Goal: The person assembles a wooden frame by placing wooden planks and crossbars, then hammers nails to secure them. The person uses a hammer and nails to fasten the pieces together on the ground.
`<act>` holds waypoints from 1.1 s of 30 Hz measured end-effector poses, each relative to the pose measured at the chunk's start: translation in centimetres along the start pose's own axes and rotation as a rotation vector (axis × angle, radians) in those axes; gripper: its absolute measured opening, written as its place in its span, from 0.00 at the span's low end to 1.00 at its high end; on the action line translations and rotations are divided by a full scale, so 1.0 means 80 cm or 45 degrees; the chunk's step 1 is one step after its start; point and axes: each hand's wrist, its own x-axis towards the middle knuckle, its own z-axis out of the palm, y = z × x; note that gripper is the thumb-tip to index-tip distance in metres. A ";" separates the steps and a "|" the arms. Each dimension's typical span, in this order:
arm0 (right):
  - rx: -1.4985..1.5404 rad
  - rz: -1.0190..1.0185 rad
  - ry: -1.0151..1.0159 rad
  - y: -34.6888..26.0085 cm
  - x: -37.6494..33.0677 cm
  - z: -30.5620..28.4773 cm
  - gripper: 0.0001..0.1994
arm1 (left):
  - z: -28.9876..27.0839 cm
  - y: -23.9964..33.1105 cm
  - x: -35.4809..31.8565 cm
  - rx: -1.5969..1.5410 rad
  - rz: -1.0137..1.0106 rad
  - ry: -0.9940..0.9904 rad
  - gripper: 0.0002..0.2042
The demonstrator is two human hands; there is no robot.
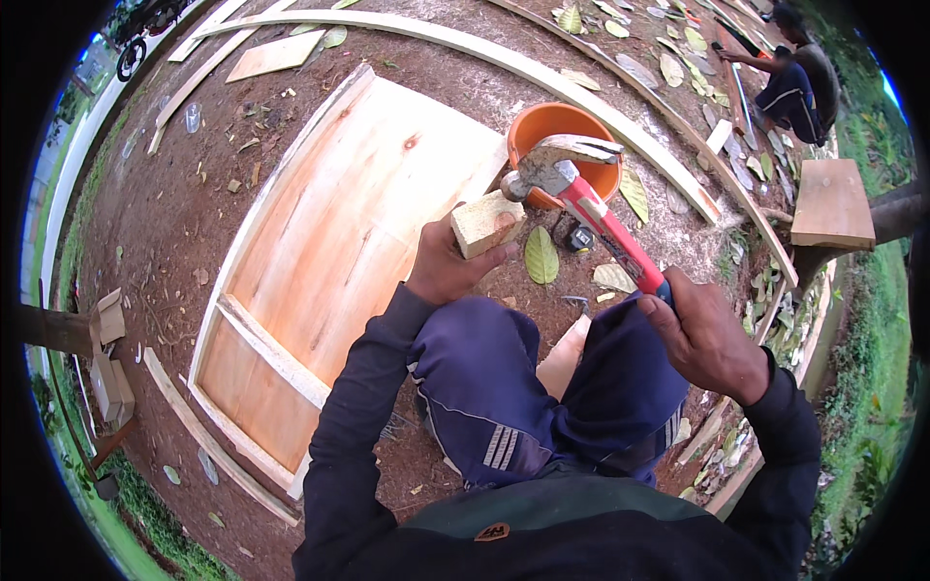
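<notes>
In front of my knees, my left hand (pixel 453 254) grips a short wooden block (pixel 484 226), thumb along its near side. My right hand (pixel 705 334) is closed round the lower handle of a claw hammer (pixel 603 219) with a red grip. The hammer's head lies at the top right corner of the block; whether they touch I cannot tell. To the left, a large wooden panel (pixel 358 184) framed with battens lies on the ground, its right part behind my left arm. An orange bucket (pixel 528 131) stands just beyond the hammer head.
A tape measure (pixel 579 239) rests on the dirt near the bucket. Long wooden strips (pixel 465 44) run across the far side. A board (pixel 833 208) is at the right by a tree trunk. Another person (pixel 802 82) crouches at far right. Dry leaves (pixel 541 256) litter the ground.
</notes>
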 end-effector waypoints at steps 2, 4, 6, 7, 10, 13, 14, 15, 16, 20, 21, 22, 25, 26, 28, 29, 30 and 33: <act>0.140 0.099 0.003 -0.012 0.006 -0.041 0.13 | -0.001 -0.001 -0.004 0.046 0.032 0.039 0.23; 0.356 0.169 0.444 -0.019 0.008 -0.060 0.15 | -0.008 0.002 -0.011 0.058 -0.003 0.038 0.24; 0.918 0.226 0.826 -0.035 0.001 -0.085 0.18 | -0.006 0.005 -0.006 0.054 -0.001 0.024 0.24; 0.984 0.096 0.830 -0.031 0.004 -0.077 0.18 | -0.006 0.007 -0.006 0.060 0.005 0.025 0.24; 0.071 0.016 0.253 -0.011 0.009 -0.028 0.17 | 0.004 0.004 0.005 0.072 0.068 -0.048 0.22; -0.102 -0.018 0.134 -0.006 0.014 -0.043 0.16 | 0.003 -0.001 0.003 0.050 0.066 -0.074 0.21; -0.136 -0.059 0.266 -0.013 0.017 -0.059 0.16 | 0.002 -0.004 0.000 0.032 0.044 -0.067 0.22; 0.304 0.235 0.324 -0.026 0.017 -0.073 0.16 | -0.001 -0.003 -0.004 0.075 0.054 -0.057 0.22; 0.694 0.232 0.433 -0.024 0.012 -0.077 0.16 | -0.007 -0.001 -0.006 0.118 0.063 -0.047 0.22; 0.199 0.072 0.303 -0.017 0.003 -0.042 0.17 | 0.007 -0.001 0.006 0.080 0.113 -0.060 0.23; -0.035 0.105 -0.180 -0.009 0.004 -0.030 0.16 | 0.008 -0.002 0.005 0.071 0.105 -0.066 0.22; -0.058 0.085 -0.072 -0.012 0.000 -0.036 0.16 | 0.010 -0.004 0.003 0.062 0.099 -0.073 0.21; 0.285 0.234 0.352 -0.033 0.007 -0.068 0.16 | -0.001 0.000 -0.004 0.121 0.059 -0.004 0.20; 0.713 0.375 0.574 -0.031 -0.003 -0.079 0.17 | -0.002 0.003 -0.002 0.134 0.057 0.003 0.20; 0.785 0.127 0.538 -0.017 -0.008 -0.062 0.17 | 0.001 0.000 -0.001 0.085 0.108 0.015 0.21; 0.602 0.028 0.469 -0.013 -0.010 -0.048 0.17 | 0.003 -0.002 0.002 0.056 0.127 0.004 0.22; -0.024 -0.006 0.236 -0.012 -0.008 -0.028 0.17 | 0.009 -0.004 0.005 0.027 0.142 -0.002 0.23; 0.024 0.109 0.095 -0.017 -0.004 -0.039 0.17 | 0.006 -0.010 0.000 0.094 0.064 -0.004 0.23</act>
